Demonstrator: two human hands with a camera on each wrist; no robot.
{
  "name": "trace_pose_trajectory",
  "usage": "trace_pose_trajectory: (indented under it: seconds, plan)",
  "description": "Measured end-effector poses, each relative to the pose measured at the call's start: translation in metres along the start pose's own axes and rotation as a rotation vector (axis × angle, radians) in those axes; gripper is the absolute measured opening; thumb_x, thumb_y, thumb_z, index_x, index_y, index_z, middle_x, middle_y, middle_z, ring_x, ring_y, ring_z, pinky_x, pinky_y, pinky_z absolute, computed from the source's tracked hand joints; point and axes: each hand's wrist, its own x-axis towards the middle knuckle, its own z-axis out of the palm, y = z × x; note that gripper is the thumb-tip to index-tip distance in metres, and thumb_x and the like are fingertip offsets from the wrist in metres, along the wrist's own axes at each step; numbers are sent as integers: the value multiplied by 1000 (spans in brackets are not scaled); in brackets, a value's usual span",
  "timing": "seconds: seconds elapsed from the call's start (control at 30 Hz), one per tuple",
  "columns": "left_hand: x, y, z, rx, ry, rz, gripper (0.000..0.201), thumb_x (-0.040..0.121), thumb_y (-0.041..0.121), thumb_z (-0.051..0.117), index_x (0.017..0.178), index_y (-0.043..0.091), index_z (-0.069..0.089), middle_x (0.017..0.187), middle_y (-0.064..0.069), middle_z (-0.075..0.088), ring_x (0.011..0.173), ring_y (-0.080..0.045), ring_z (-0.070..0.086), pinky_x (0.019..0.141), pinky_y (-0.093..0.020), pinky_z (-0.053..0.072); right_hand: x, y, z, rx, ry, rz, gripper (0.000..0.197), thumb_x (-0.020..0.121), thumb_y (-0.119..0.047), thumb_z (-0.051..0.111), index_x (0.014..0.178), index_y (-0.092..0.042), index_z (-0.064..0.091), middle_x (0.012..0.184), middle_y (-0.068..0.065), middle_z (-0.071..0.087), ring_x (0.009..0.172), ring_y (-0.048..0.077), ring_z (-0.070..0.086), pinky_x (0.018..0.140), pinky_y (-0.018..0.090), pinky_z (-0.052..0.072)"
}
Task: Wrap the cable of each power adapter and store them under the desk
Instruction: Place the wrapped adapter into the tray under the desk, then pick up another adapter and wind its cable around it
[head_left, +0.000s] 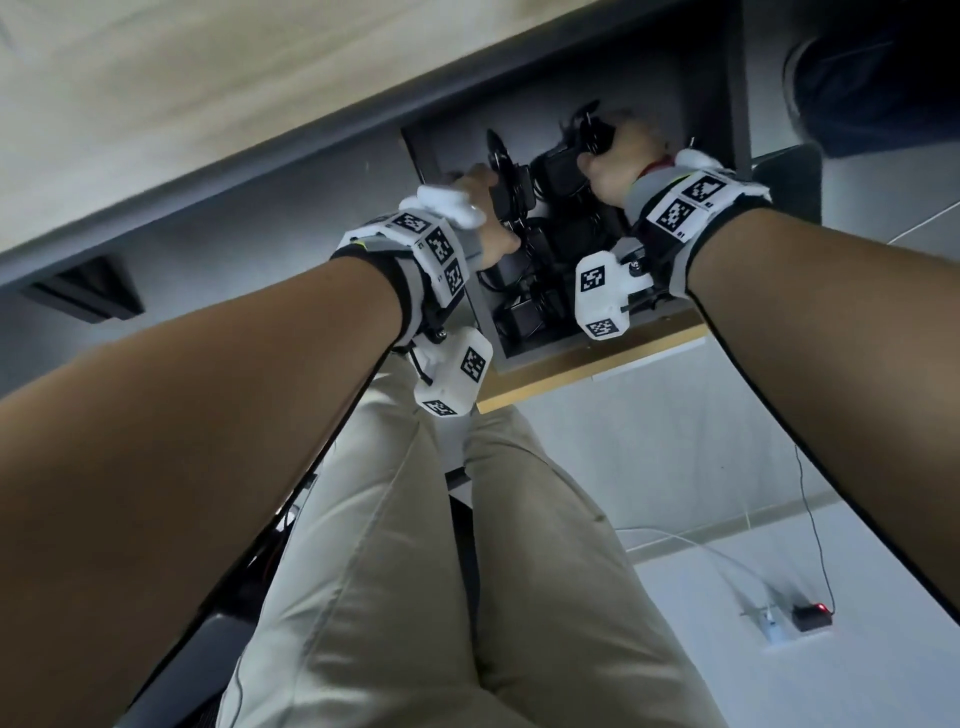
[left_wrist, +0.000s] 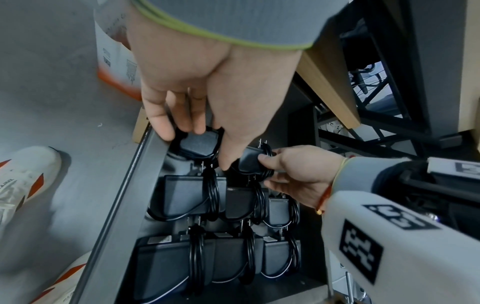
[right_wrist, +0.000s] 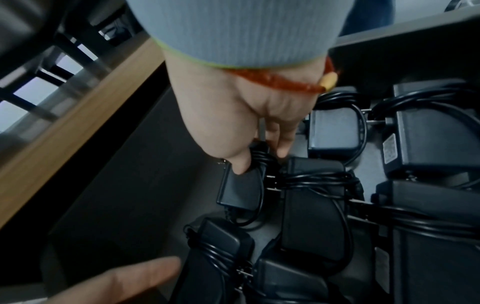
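Both hands reach into an open grey drawer that sits under the pale wooden counter, seen at the upper middle of the head view. The left hand has its fingers curled down around a black power adapter at the far end of the drawer, near the drawer's left wall in the left wrist view; its cable is wrapped round its body. The right hand pinches a second, smaller adapter between thumb and fingers, just to the right of the first; a coil of black cable is wound round it and its metal prongs stick up. In the right wrist view the thumb presses on the top of this adapter.

Lower in the left wrist view, two rows of wrapped adapters lie side by side in the drawer, three in each row, each with its cable looped round the middle. White and orange shoes stand on the grey floor at the left edge of that view.
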Motion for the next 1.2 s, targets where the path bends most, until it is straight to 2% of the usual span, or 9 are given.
trace_pose_trajectory:
  seconds: [0.13, 0.27, 0.63, 0.73, 0.83, 0.9, 0.97, 1.03, 1.2]
  plan:
    - [2, 3, 6, 40, -17, 14, 81, 84, 32, 72, 151, 15, 31, 153, -13, 36, 140, -32, 36, 115, -39, 29, 6, 5, 4, 22, -8, -1, 55, 97, -30, 58, 146, -15, 39, 146, 9, 46, 135, 28, 44, 109, 33, 37]
    - [4, 4, 11, 131, -39, 7, 80, 82, 40, 73, 150, 20, 35, 156, -15, 28, 141, -38, 31, 115, -44, 26, 11, 10, 11, 76, 1, 10, 52, 95, -30, 59, 143, -19, 41, 145, 8, 44, 132, 28, 46, 106, 31, 37]
    - [-11, 11, -1, 100, -83, -43, 82, 82, 42, 73, 150, 18, 35, 155, -14, 33, 141, -34, 35, 117, -43, 28, -3, 14, 9, 121, 3, 60, 66, 86, -43, 66, 140, -18, 38, 139, 11, 46, 125, 34, 50, 105, 42, 44]
    - [-31, 25, -18, -36, -116, -35, 73, 85, 36, 73, 147, 17, 41, 147, -6, 48, 129, -23, 52, 108, -38, 43, -24, 12, -3, 204, -16, 21, 58, 85, -39, 68, 135, -17, 48, 135, 9, 53, 122, 29, 53, 102, 37, 46]
    - [-59, 41, -40, -110, -124, -4, 55, 90, 33, 68, 139, 15, 52, 137, -2, 57, 118, -22, 60, 102, -37, 48, -53, 2, -26, 291, -54, -55, 38, 86, -34, 67, 121, -21, 65, 124, 1, 66, 115, 20, 60, 100, 29, 47]
    - [-78, 46, -53, -240, -37, -9, 40, 86, 33, 72, 123, 21, 63, 116, 1, 68, 97, -18, 68, 87, -32, 56, -78, -8, -42, 341, -59, -104, 24, 84, -31, 68, 107, -25, 72, 115, -1, 71, 106, 18, 64, 96, 28, 49]
    - [-91, 48, -62, -347, 50, 10, 30, 85, 27, 73, 114, 19, 68, 101, 2, 71, 78, -11, 65, 63, -13, 49, -95, -20, -54, 449, -53, -116, 10, 82, -23, 68, 89, -28, 73, 100, -1, 74, 91, 18, 67, 91, 33, 54]
    - [-113, 49, -79, -425, 121, 33, 24, 87, 22, 71, 109, 15, 70, 87, 3, 68, 66, -5, 58, 49, -5, 38, -119, -35, -70, 512, -39, -133, 9, 78, -21, 67, 76, -29, 72, 86, -4, 74, 85, 21, 70, 89, 40, 57]
    - [-162, 48, -131, -588, 206, 57, 11, 85, 22, 73, 95, 20, 70, 72, 0, 67, 68, -16, 62, 61, -25, 49, -160, -80, -105, 562, -18, -207, 11, 68, -37, 64, 72, -30, 71, 84, -4, 76, 88, 25, 72, 87, 47, 58]
